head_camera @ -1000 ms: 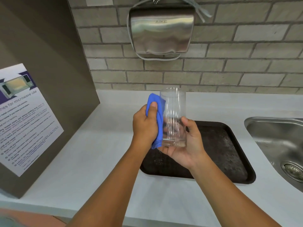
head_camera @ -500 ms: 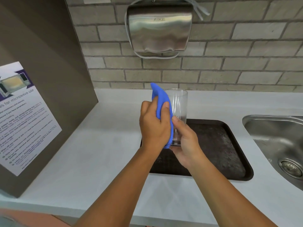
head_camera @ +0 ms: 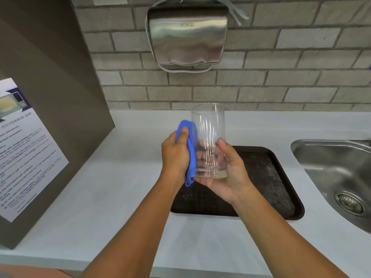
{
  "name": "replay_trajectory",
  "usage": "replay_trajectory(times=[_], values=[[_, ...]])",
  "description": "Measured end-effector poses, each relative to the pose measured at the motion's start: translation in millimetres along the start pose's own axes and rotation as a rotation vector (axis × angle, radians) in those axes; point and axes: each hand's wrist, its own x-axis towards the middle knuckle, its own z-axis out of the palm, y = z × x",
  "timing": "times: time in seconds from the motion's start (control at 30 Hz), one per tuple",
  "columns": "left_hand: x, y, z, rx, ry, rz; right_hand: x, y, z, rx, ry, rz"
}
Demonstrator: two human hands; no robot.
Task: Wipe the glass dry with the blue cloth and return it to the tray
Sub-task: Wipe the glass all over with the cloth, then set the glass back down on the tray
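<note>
A clear drinking glass (head_camera: 208, 129) stands upright in the air above the dark brown tray (head_camera: 271, 177). My right hand (head_camera: 228, 173) cups its base and lower wall from the right. My left hand (head_camera: 175, 155) presses a folded blue cloth (head_camera: 190, 149) against the glass's left side, thumb on top of the cloth. The cloth hangs down to just below the glass base. The tray lies flat on the white counter, wet with droplets, partly hidden by my hands.
A steel sink (head_camera: 337, 173) with its drain (head_camera: 349, 203) sits to the right of the tray. A brown panel with a microwave-use notice (head_camera: 22, 149) stands at the left. A steel hand dryer (head_camera: 187, 35) hangs on the brick wall above the counter (head_camera: 112, 197).
My left hand has slid the blue cloth down and to the left side of the glass. The glass is more exposed and its upper wall shows bare.
</note>
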Motion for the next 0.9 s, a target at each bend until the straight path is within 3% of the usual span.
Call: replay_trajectory(times=[0.07, 0.13, 0.23, 0.33, 0.43, 0.67, 0.9], values=[[-3, 1, 1, 0.069, 0.029, 0.200, 0, 2, 0, 0.004, 0.011, -0.002], [-2, 1, 4, 0.090, 0.044, 0.257, 0, 2, 0, -0.004, 0.003, -0.005], [9, -1, 5, 0.072, 0.052, 0.027, 1, 1, -2, -0.036, -0.032, 0.010], [13, -11, 5, 0.132, -0.074, -0.193, -2, -1, -11, -0.058, -0.020, 0.025], [14, -18, 5, 0.246, -0.104, -0.161, -4, -2, -28, -0.081, 0.004, 0.016], [16, -29, -7, 0.215, -0.089, -0.237, 6, -8, -87, -0.339, 0.371, -0.240], [12, -50, -14, 0.192, -0.101, -0.297, 18, -9, -144, -0.582, 0.492, -0.237]])
